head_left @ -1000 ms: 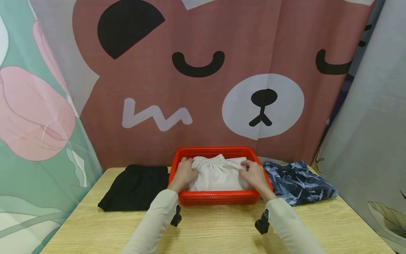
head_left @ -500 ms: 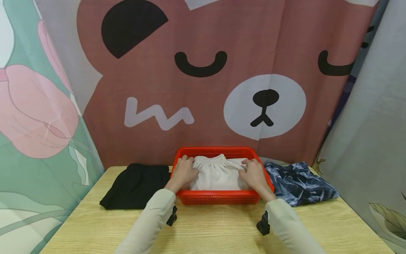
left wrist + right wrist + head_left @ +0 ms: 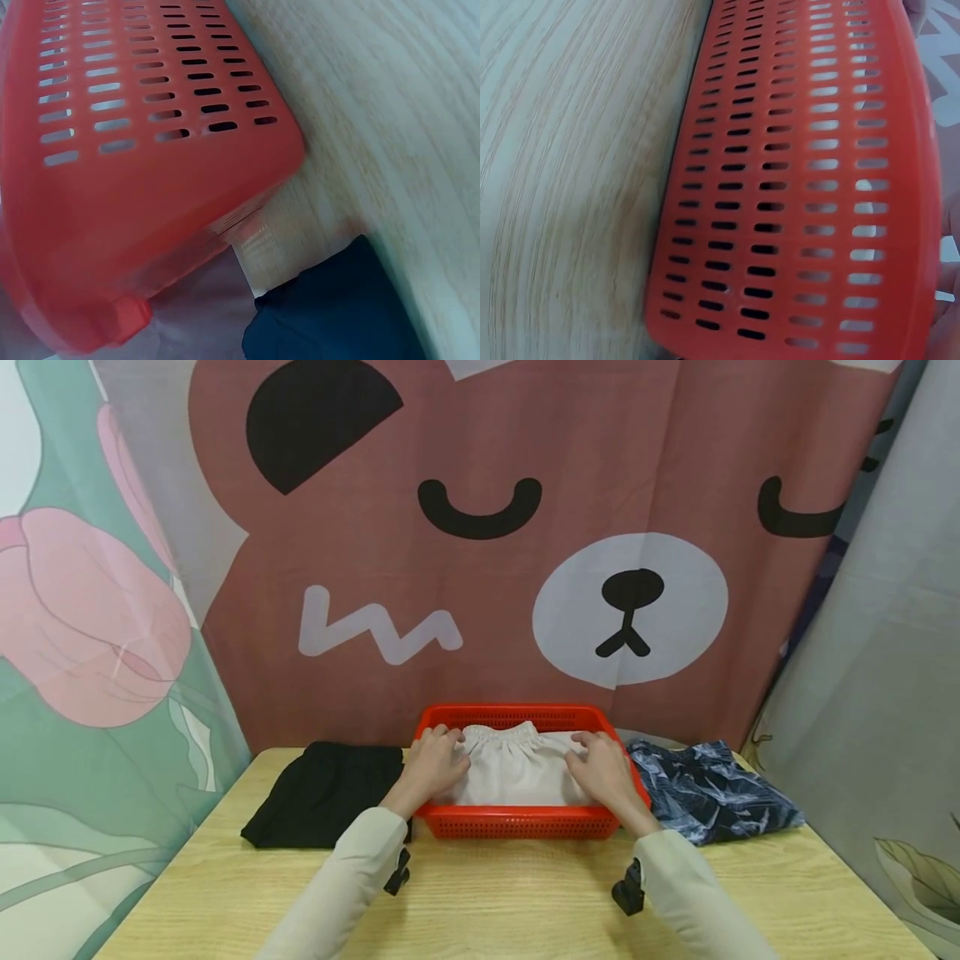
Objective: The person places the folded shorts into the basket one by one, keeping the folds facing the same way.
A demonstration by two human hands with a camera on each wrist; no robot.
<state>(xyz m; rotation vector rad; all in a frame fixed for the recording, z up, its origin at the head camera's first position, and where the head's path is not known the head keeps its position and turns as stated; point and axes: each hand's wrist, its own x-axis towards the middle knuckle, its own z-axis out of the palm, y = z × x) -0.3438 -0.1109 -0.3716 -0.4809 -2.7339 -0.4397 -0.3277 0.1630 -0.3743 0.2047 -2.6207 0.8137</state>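
Observation:
A white garment with a gathered elastic waistband (image 3: 510, 772) lies folded inside a red perforated plastic basket (image 3: 517, 823). At the garment's left edge is the left hand (image 3: 437, 762), its fingers loosely bent and its thumb toward the cloth. The right hand (image 3: 602, 770) rests in like manner at the garment's right edge, thumb pointing inward. Neither hand visibly grips the cloth. In the left wrist view the basket wall (image 3: 150, 187) hides the left hand. Past the basket rim in the right wrist view, part of a hand (image 3: 946, 292) shows at the right edge.
Left of the basket lies a folded black garment (image 3: 326, 797). A blue-and-white patterned garment (image 3: 712, 797) lies to its right. All stand on a wooden table (image 3: 510, 902), with a bear-print curtain (image 3: 465, 568) close behind.
Things have drifted slightly right and up in the head view. Both hands stay at the sides of the white garment; the left forearm has swung a little outward to the left.

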